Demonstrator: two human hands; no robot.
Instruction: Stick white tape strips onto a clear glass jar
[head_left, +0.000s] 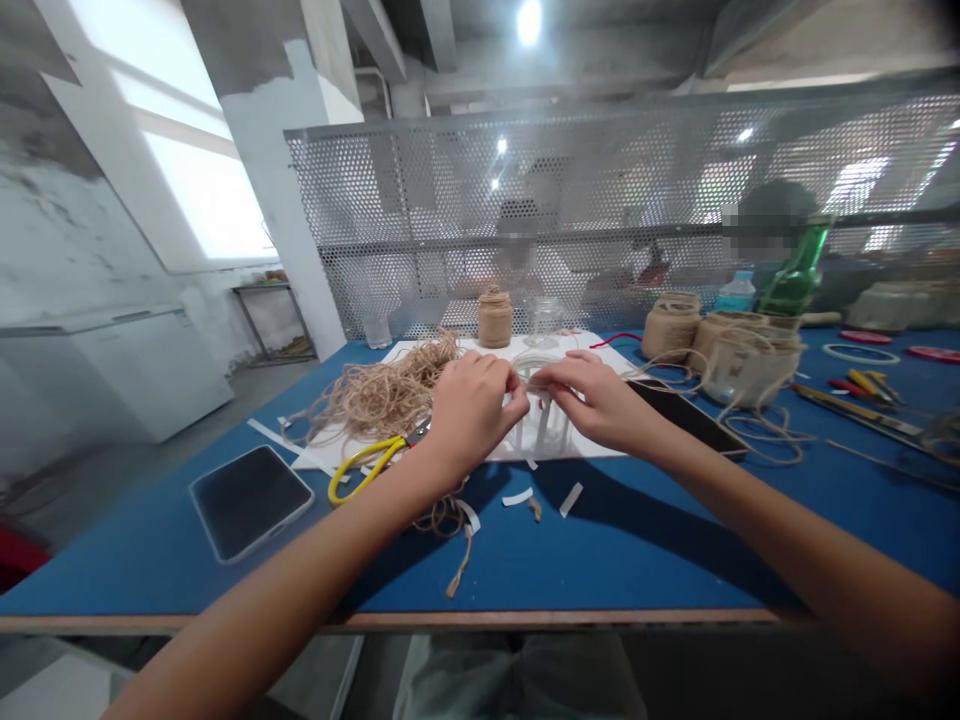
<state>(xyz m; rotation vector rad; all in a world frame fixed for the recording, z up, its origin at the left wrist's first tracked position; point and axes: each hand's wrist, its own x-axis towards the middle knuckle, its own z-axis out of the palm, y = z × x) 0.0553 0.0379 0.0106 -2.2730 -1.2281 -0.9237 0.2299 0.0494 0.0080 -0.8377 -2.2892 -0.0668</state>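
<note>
A clear glass jar (541, 425) with pale strips down its side stands on white paper in front of me. My left hand (480, 405) is at the left of its rim, thumb and index finger pinched together; what they hold is too small to make out. At the right of the rim, my right hand (589, 392) has its fingers pressed together on twine (534, 368) that runs round the top of the jar. A tangled heap of twine (397, 390) lies left of my hands, with yellow-handled scissors (367, 468) beside my left wrist.
Dark tablets lie at left (251, 500) and right (686, 415). Behind are a twine-wrapped jar (495, 318) and a perforated metal screen (442, 220). More jars (750, 360), a green bottle (796, 270) and tools (862, 405) are at right. Paper scraps (571, 499) lie near the front.
</note>
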